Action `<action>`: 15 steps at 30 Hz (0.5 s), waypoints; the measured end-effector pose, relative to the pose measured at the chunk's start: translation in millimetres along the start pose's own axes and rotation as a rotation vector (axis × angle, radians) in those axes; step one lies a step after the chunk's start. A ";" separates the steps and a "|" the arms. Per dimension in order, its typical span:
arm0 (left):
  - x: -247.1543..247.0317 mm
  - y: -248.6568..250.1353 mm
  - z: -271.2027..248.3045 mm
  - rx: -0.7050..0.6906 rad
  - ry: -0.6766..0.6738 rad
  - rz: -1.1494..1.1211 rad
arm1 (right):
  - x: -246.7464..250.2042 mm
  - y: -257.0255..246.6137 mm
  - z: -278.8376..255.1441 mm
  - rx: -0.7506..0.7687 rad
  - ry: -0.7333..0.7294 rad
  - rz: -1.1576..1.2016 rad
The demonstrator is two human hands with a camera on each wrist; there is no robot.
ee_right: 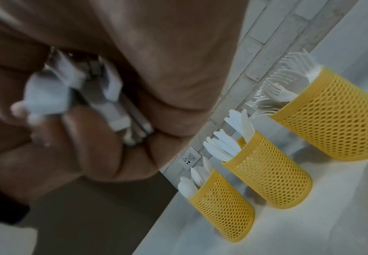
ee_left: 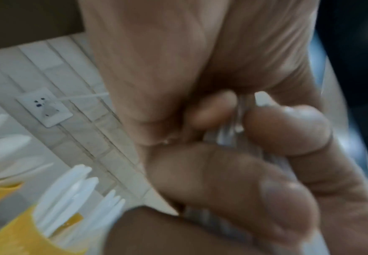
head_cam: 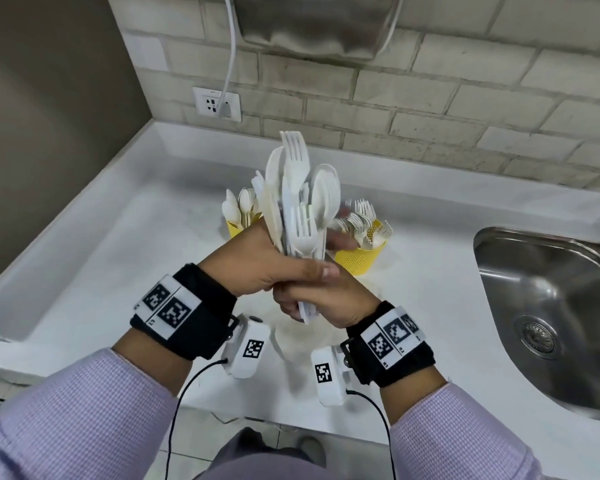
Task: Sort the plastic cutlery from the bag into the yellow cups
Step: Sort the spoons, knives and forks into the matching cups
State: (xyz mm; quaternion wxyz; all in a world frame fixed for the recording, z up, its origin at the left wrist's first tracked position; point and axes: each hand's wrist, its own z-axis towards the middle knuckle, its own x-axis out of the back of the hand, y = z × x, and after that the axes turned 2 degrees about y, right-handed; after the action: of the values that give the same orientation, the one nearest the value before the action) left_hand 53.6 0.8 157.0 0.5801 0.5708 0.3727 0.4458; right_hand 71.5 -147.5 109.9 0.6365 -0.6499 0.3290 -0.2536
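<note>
A bundle of white plastic cutlery [head_cam: 297, 202], forks and spoons fanned upward, is gripped by both hands above the white worktop [head_cam: 118, 244]: the left hand [head_cam: 257, 268] is wrapped round its middle, the right hand [head_cam: 321, 299] round the handle ends. Only two yellow cups [head_cam: 359, 254] are seen from the head; three perforated mesh cups [ee_right: 268, 174] are revealed by the right wrist view, part-filled with cutlery. A steel sink [head_cam: 548, 306] lies to the right.

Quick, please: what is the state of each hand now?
Left hand: closed around the bundle of white plastic cutlery.
Right hand: closed around the same bundle's handle ends.
</note>
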 end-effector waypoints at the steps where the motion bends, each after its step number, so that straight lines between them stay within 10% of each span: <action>1: -2.9 2.8 2.3 -0.011 0.014 0.007 | 0.7 0.0 2.2 0.007 0.006 0.040; 15: -38.2 -33.1 25.0 -0.069 0.460 -0.090 | 26.6 0.1 15.8 -0.213 0.311 0.909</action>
State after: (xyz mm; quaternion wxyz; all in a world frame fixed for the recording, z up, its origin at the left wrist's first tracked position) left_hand 67.7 -41.8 123.0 0.5186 0.4168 0.5046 0.5502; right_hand 100.7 -157.1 106.5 0.5561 -0.4564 0.6946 -0.0090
